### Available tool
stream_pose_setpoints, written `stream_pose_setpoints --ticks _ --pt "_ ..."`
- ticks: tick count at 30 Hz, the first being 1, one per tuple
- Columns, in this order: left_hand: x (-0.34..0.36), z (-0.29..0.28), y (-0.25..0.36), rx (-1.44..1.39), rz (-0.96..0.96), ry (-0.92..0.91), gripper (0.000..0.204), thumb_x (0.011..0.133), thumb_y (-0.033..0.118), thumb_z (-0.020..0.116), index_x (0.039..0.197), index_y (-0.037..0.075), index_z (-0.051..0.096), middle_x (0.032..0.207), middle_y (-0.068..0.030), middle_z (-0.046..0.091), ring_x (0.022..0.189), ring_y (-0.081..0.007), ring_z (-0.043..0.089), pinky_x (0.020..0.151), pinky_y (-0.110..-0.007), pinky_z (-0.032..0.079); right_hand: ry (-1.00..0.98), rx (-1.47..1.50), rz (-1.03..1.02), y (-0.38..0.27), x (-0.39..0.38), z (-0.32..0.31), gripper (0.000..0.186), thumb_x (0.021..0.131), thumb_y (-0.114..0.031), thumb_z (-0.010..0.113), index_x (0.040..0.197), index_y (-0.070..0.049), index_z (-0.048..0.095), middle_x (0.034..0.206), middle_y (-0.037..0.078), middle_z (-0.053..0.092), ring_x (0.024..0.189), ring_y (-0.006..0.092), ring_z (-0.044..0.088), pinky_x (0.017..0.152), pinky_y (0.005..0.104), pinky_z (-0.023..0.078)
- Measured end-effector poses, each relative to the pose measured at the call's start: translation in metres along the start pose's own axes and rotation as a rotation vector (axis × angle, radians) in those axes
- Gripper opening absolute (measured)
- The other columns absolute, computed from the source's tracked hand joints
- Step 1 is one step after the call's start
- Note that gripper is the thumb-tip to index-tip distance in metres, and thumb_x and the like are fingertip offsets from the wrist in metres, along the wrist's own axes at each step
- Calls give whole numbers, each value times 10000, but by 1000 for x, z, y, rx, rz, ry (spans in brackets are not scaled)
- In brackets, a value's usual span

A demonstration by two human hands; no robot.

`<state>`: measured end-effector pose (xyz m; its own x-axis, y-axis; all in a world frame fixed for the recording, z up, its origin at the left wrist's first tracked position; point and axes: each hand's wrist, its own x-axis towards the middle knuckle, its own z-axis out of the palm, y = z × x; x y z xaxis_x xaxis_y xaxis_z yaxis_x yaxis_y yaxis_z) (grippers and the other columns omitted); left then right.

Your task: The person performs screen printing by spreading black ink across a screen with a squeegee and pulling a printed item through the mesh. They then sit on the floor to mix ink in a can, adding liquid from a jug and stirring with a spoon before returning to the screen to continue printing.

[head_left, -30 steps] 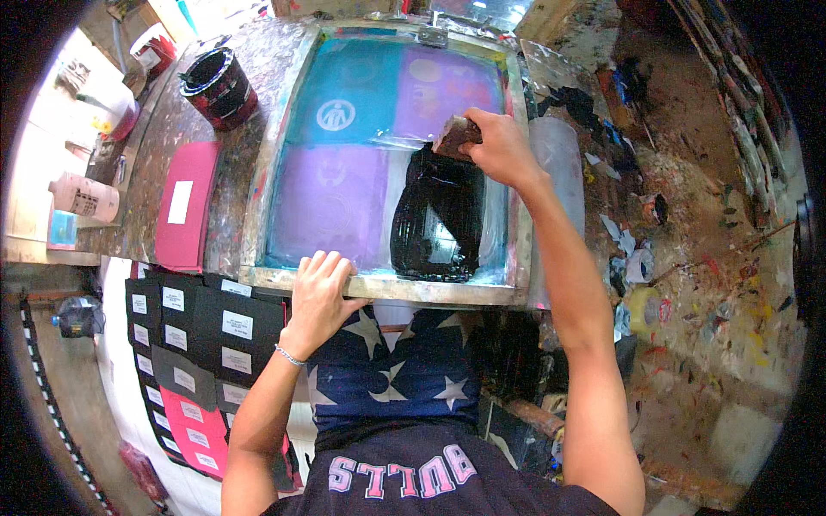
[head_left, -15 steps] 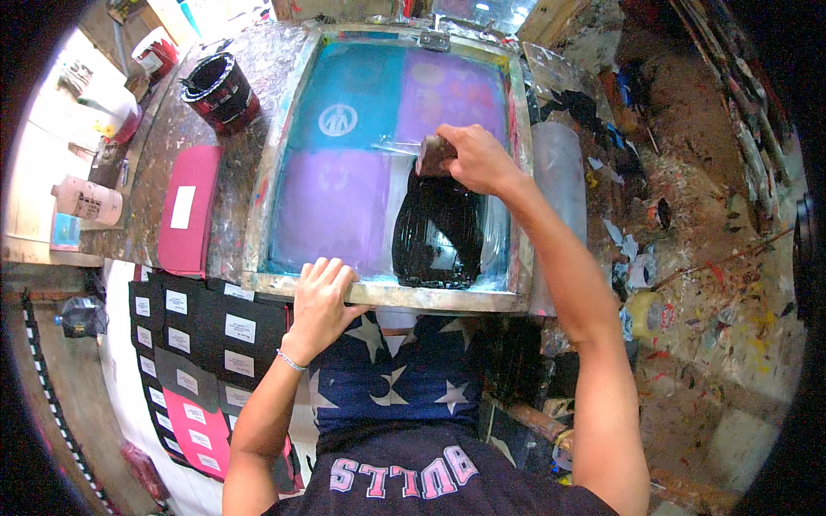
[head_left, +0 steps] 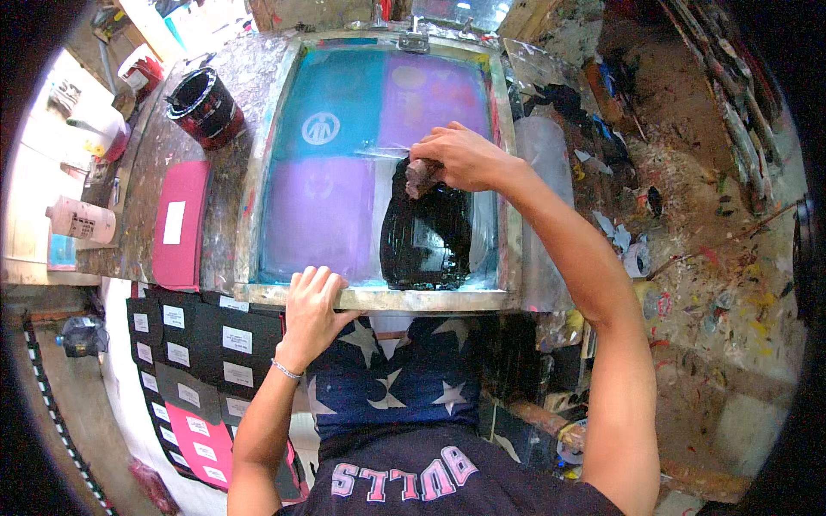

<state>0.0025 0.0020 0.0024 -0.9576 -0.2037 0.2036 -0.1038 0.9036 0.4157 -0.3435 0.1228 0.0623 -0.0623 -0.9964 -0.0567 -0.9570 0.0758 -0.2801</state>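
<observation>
A wood-framed printing screen (head_left: 413, 300) with teal and purple mesh lies before me. My right hand (head_left: 462, 156) is closed around a small brown squeegee (head_left: 421, 179) above the screen's right half. The squeegee is tilted, and its lower edge is hidden from view. Glossy black ink (head_left: 426, 245) covers a patch of mesh from the squeegee down toward the near rail. My left hand (head_left: 311, 311) grips the near rail of the frame, fingers on top and thumb along the front.
A black ink tub (head_left: 206, 110) and a maroon pad with a white label (head_left: 181, 225) are left of the screen. A metal hinge clamp (head_left: 414, 41) is at the far rail. Black and pink labelled pieces (head_left: 202, 353) lie lower left. A translucent roll (head_left: 544, 206) lies right.
My right hand has tilted the squeegee over and brought it slightly nearer. Black ink shows farther up the mesh beside it. My left hand stays on the rail; the view has shifted slightly.
</observation>
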Motion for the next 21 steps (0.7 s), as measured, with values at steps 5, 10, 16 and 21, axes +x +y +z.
stream_pose_setpoints --ticks 5,10,16,21 --pt "3 2 1 -8 12 0 461 646 272 922 959 85 638 928 -86 577 928 -292 562 834 -416 427 248 -7 299 15 -17 11 293 828 -55 672 1110 -20 598 1068 223 698 1051 447 635 922 532 494" --pt "-1 2 0 4 7 13 468 636 271 922 961 88 639 931 -85 585 925 -293 566 836 -415 429 312 -41 412 3 -13 29 241 824 -30 646 1047 -6 559 994 257 683 997 481 629 856 576 483" --pt "2 1 0 1 24 26 474 637 271 921 965 83 635 932 -82 582 931 -294 563 834 -419 428 310 72 367 -16 -43 33 240 815 -45 638 1047 7 606 963 288 692 971 492 662 865 590 509" --pt "3 2 -3 3 36 34 481 644 284 920 968 76 633 931 -90 573 930 -299 558 832 -422 429 327 31 421 6 -18 21 285 830 -56 684 1098 -14 596 989 251 699 1016 460 653 866 561 501"
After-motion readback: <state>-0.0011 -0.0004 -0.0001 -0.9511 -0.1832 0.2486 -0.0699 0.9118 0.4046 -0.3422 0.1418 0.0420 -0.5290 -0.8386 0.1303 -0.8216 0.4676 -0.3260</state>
